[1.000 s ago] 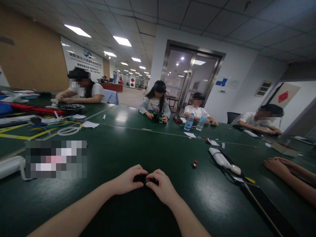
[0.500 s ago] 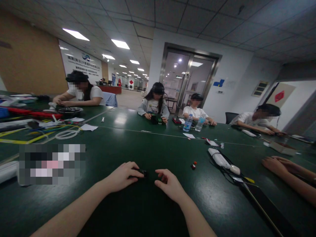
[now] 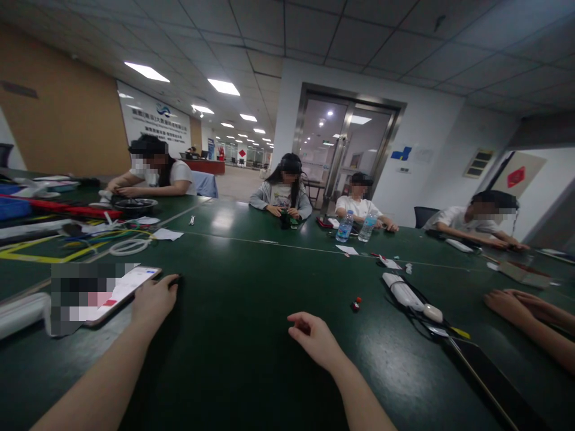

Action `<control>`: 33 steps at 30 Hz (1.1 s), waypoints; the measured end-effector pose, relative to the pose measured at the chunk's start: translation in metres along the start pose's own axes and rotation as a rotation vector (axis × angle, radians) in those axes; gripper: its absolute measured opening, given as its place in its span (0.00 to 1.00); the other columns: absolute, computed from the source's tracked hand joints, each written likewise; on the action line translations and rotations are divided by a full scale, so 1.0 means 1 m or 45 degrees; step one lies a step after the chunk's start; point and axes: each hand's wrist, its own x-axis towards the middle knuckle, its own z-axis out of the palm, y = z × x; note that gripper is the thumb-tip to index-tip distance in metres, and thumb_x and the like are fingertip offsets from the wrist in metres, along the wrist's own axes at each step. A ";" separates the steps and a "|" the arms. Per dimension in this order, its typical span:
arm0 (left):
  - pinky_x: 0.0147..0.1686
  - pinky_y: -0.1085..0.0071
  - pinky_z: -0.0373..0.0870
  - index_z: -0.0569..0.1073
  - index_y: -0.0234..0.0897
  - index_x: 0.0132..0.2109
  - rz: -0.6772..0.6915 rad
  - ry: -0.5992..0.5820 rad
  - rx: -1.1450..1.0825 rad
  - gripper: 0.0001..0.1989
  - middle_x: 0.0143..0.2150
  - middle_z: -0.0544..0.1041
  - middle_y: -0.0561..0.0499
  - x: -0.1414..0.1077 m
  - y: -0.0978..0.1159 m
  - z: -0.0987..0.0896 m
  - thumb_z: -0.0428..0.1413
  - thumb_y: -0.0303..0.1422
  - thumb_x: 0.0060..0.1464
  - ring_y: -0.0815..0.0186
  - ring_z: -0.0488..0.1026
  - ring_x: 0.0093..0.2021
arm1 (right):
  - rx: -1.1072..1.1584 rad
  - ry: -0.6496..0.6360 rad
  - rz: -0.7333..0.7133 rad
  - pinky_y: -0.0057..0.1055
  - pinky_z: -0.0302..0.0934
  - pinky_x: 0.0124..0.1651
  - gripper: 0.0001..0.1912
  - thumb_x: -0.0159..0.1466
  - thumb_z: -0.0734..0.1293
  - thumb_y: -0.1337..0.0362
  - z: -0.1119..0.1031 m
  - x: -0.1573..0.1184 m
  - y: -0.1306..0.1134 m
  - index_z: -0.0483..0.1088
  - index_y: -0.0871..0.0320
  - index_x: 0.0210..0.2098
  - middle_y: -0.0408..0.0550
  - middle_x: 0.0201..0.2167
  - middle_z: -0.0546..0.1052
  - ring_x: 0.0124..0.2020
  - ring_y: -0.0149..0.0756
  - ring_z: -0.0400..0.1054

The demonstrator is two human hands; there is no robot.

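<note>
My left hand is at the left beside a phone with a lit screen, partly covered by blurred blocks. Its fingers are closed on a small black object, of which only a dark edge shows past the fingertips; its kind cannot be made out. My right hand rests low over the green table with fingers loosely bent and apart, holding nothing. Right of it lies a small red and orange piece, not touched.
Right of that piece are a white power strip with a cable and a long dark panel. A co-worker's hands rest at the right edge. Two water bottles stand farther back. Cables and a coiled white tube lie at left.
My left hand has swung left from the table's middle to the phone, and the small black object is gone from its former spot. My right hand has stayed nearly in place, its fingers slightly more bent.
</note>
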 end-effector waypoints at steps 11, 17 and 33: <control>0.41 0.57 0.64 0.62 0.38 0.55 -0.201 0.034 0.026 0.21 0.55 0.63 0.39 -0.005 0.006 -0.005 0.40 0.35 0.56 0.46 0.64 0.50 | 0.003 -0.024 0.008 0.31 0.60 0.40 0.16 0.59 0.62 0.59 0.001 0.002 0.005 0.66 0.54 0.46 0.44 0.37 0.71 0.38 0.34 0.66; 0.42 0.58 0.63 0.61 0.37 0.57 -0.196 0.012 0.037 0.22 0.55 0.63 0.38 -0.007 0.009 -0.007 0.38 0.35 0.56 0.46 0.63 0.52 | -0.018 0.006 -0.001 0.31 0.59 0.41 0.15 0.58 0.62 0.60 0.002 0.004 0.006 0.67 0.54 0.45 0.43 0.36 0.71 0.37 0.34 0.66; 0.42 0.57 0.62 0.61 0.36 0.57 -0.235 -0.001 0.027 0.24 0.55 0.62 0.33 -0.008 0.012 -0.009 0.34 0.37 0.58 0.42 0.62 0.52 | 0.005 0.017 -0.023 0.31 0.60 0.39 0.15 0.59 0.62 0.59 0.003 0.004 0.007 0.67 0.53 0.45 0.43 0.36 0.71 0.37 0.34 0.67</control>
